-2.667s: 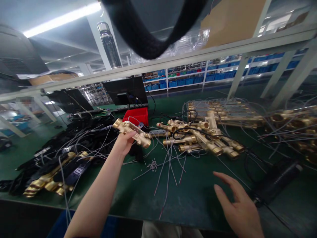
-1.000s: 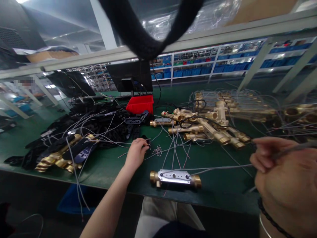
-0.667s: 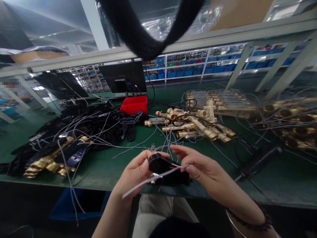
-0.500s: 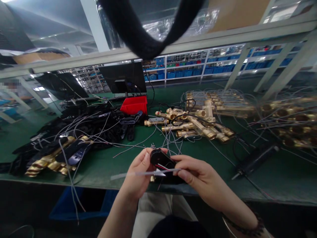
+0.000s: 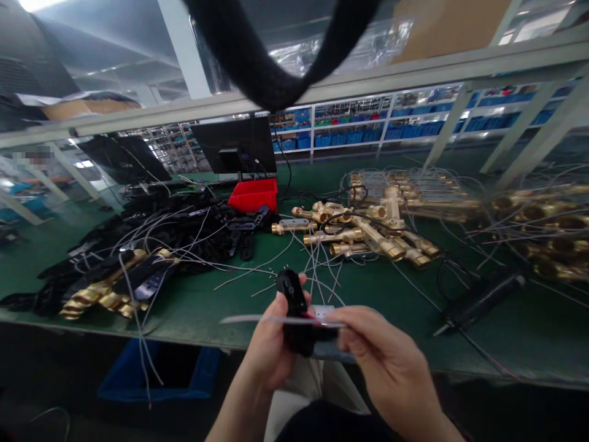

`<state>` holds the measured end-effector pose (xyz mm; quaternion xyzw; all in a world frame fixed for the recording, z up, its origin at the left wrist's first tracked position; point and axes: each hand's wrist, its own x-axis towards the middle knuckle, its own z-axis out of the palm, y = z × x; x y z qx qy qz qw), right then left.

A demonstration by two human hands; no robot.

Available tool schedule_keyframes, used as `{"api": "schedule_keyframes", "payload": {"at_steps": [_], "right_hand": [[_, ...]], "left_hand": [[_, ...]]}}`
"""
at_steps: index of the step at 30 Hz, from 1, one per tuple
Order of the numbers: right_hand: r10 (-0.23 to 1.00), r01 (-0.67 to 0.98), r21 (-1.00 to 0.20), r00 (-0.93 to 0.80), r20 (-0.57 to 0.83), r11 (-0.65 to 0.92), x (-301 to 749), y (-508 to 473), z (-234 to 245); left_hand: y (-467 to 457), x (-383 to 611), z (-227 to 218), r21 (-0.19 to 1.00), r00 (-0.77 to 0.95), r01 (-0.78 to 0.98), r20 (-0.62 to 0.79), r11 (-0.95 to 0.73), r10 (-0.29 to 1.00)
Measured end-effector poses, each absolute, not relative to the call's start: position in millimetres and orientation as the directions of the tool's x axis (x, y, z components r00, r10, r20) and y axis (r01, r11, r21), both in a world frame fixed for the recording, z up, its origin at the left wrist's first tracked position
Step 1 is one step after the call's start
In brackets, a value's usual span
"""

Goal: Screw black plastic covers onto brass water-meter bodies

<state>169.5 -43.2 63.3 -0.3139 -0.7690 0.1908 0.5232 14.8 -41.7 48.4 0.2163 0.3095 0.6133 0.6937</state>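
My left hand point(image 5: 273, 347) is closed round a black plastic housing point(image 5: 292, 294), its rounded end pointing up and away from me. Across the housing runs a grey cable point(image 5: 251, 318), its free end sticking out past my left hand. Thumb and fingers of my right hand point(image 5: 391, 356) are closed on the cable at the right of the housing. A bit of red wire shows near the housing's middle. Beside it is a small pale plate with holes point(image 5: 322, 311), partly hidden by my right fingers. Motion blurs the parts between my hands.
Brass valve bodies with thin wires point(image 5: 368, 230) lie right of centre. Black housings point(image 5: 184, 230) are heaped on the left, with several brass-ended assemblies point(image 5: 105, 294) in front. A black electric screwdriver point(image 5: 485, 301) rests at right. A red bin point(image 5: 253, 195) stands behind; a blue crate point(image 5: 133, 390) sits below the table edge.
The housing has turned to stand more upright in my left hand. My right hand has moved slightly right and down, with the cable still in its fingers. The view has shifted slightly.
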Motion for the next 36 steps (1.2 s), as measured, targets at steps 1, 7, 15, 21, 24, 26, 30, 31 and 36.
{"api": "schedule_keyframes", "payload": {"at_steps": [1, 7, 15, 21, 24, 26, 30, 31, 36], "right_hand": [[0.685, 0.330, -0.611, -0.195, 0.702, 0.719, 175.7, -41.8, 62.5], [0.623, 0.530, -0.489, -0.099, 0.776, 0.693, 195.2, -39.8, 48.6], [0.550, 0.590, -0.410, -0.070, 0.832, 0.696, 188.6, -44.8, 49.1], [0.524, 0.603, -0.368, -0.099, 0.846, 0.708, 187.0, -42.2, 47.7], [0.513, 0.599, -0.337, -0.146, 0.846, 0.727, 183.6, -43.1, 45.8], [0.508, 0.581, -0.325, -0.182, 0.842, 0.746, 179.7, -43.7, 46.0], [0.505, 0.555, -0.319, -0.222, 0.834, 0.769, 171.1, -43.4, 50.8], [0.503, 0.548, -0.313, -0.238, 0.831, 0.776, 169.4, -43.1, 52.2], [0.486, 0.546, -0.287, -0.262, 0.833, 0.787, 164.2, -41.7, 55.2]], "left_hand": [[-42.2, 11.7, 48.8, 0.674, 0.070, -0.719, -0.167, 0.166, 0.983], [-48.4, 2.1, 44.2, 0.759, -0.055, -0.651, -0.091, 0.034, 0.994], [-55.9, 4.3, 48.3, 0.791, -0.150, -0.607, -0.016, -0.079, 0.989], [-57.8, 1.6, 43.5, 0.847, -0.186, -0.519, 0.025, -0.119, 0.982], [-57.9, 1.4, 41.2, 0.908, -0.191, -0.382, 0.103, -0.171, 0.976], [-58.6, 1.5, 40.2, 0.929, -0.183, -0.322, 0.130, -0.184, 0.975], [-60.5, -0.1, 38.0, 0.935, -0.183, -0.303, 0.133, -0.185, 0.974], [-60.9, -0.8, 37.4, 0.936, -0.187, -0.298, 0.138, -0.190, 0.973], [-61.5, -2.0, 34.7, 0.949, -0.194, -0.251, 0.144, -0.191, 0.970]]}}
